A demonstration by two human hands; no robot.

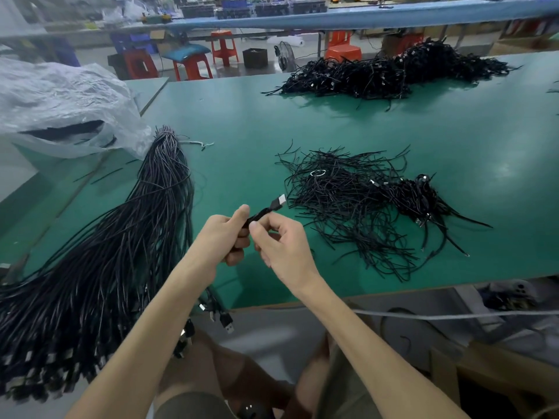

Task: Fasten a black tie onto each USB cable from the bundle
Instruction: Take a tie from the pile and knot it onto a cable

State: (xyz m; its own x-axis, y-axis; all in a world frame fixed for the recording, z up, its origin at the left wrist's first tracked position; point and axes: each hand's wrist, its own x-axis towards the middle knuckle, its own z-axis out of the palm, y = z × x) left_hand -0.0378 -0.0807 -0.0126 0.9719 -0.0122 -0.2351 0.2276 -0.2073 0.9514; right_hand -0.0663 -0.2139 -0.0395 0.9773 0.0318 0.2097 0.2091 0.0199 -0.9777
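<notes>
Item: black USB cable w/ silver plug end (273,206), qty 1, in work. We are gripping it w/ both hands just above the green-topped desk (453,140), plug pointing away and to the right, toward the loose heap of thin black ties (348,201).

Left hand (225,237): clenched round the cable below the plug, thumb up. Right hand (281,243): fingers pinching at the same spot, touching the left; we cannot tell whether a tie is already between them, too small and dark.

Step, as we judge: fastening a tie onto this cable, approx. at the wrap/twist stage. Next move prob. calls for steady hold by the left while the right is closing the tie tight.

Stock: long bundle of black USB cables (121,252), left of both hands, draping over the near desk edge. Far pile of black cables (393,74) at the back, well apart, likely done ones.
</notes>
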